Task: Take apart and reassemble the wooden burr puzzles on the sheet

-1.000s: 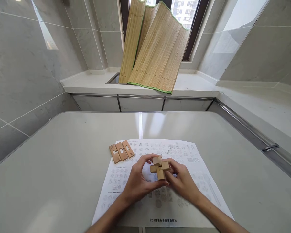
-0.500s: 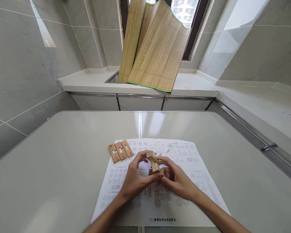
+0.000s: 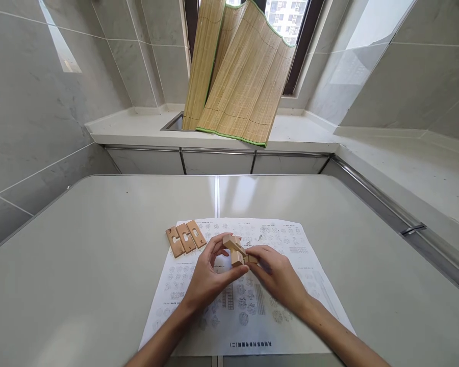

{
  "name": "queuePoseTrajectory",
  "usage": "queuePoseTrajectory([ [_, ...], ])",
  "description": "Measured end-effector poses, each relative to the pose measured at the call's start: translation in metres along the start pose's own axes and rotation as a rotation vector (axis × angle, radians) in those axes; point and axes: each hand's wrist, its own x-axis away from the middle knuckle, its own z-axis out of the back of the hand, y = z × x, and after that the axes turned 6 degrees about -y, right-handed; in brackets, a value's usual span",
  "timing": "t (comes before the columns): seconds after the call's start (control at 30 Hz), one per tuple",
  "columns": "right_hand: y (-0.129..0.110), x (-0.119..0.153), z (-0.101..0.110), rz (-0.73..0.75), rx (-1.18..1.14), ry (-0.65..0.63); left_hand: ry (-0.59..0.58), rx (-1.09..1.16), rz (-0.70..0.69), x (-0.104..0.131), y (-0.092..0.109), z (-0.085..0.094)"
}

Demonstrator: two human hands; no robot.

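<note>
Between my hands, just above the printed sheet (image 3: 199, 326), are several wooden puzzle pieces (image 3: 235, 250) set crosswise against one another. My left hand (image 3: 210, 272) pinches them from the left, fingertips at the top and thumb at the lower edge. From the right, my right hand (image 3: 277, 272) grips a short wooden piece (image 3: 251, 259) at the right side of the group, its thumb and fingers closed round it. Whether that piece is locked into the others I cannot tell. Three flat wooden plates with cut-out slots (image 3: 185, 238) lie side by side at the sheet's upper left corner.
The sheet with small diagrams lies on a pale table (image 3: 80, 265) with a seam down its middle. Beyond the table's far edge is a white ledge (image 3: 130, 127). A bamboo mat (image 3: 248, 81) leans there against the window. Tiled walls stand on both sides.
The wooden pieces have turned in my hands and now sit a little further left. My right hand's fingers have drawn to the right side of the group. The whole view has shifted slightly.
</note>
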Motion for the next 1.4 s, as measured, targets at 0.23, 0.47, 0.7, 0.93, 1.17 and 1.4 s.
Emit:
queuePoseTrajectory([
  [0.23,-0.006,-0.001,0.003,0.139,-0.017,0.013,-0.045,-0.166,0.025,0.004,0.002,-0.003],
  [0.47,-0.011,-0.002,0.009,0.079,-0.132,0.024,-0.032,-0.273,0.001,0.004,0.006,-0.003],
  [0.7,-0.008,-0.005,0.013,-0.084,-0.091,0.116,0.065,-0.562,-0.153,0.001,0.01,0.008],
  [0.93,0.01,-0.005,0.005,-0.155,0.103,0.177,-0.221,-0.892,-0.416,0.006,0.009,0.01],
  [1.17,0.01,-0.005,0.004,-0.121,0.098,0.154,-0.198,-0.979,-0.372,0.006,0.003,0.009],
  [1.4,0.0,-0.003,0.0,-0.054,0.13,0.084,-0.036,-0.963,-0.303,0.001,-0.002,0.017],
])
